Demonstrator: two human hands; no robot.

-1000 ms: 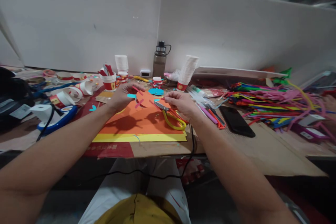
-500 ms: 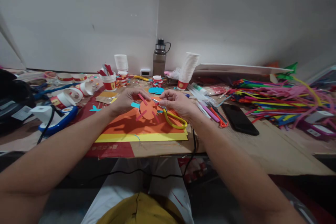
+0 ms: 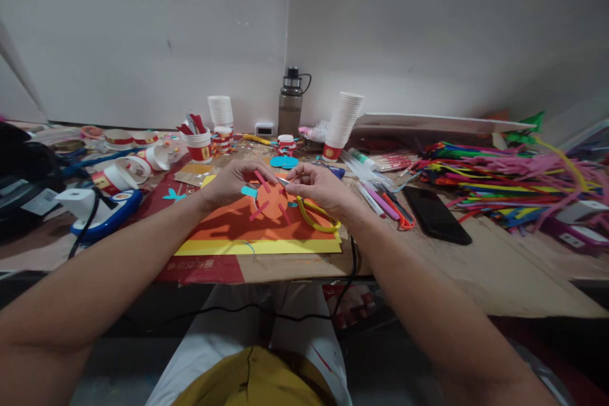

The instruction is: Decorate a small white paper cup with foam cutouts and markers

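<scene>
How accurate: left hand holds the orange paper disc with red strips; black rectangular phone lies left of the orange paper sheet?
Wrong side: in the head view the black rectangular phone lies right of the orange paper sheet. The left hand holds the orange paper disc with red strips.

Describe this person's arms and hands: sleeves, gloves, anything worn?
Left hand and right hand: no gloves. Left forearm and right forearm: bare, no sleeves in view, no watch or band visible. Rings: too small to tell.
</scene>
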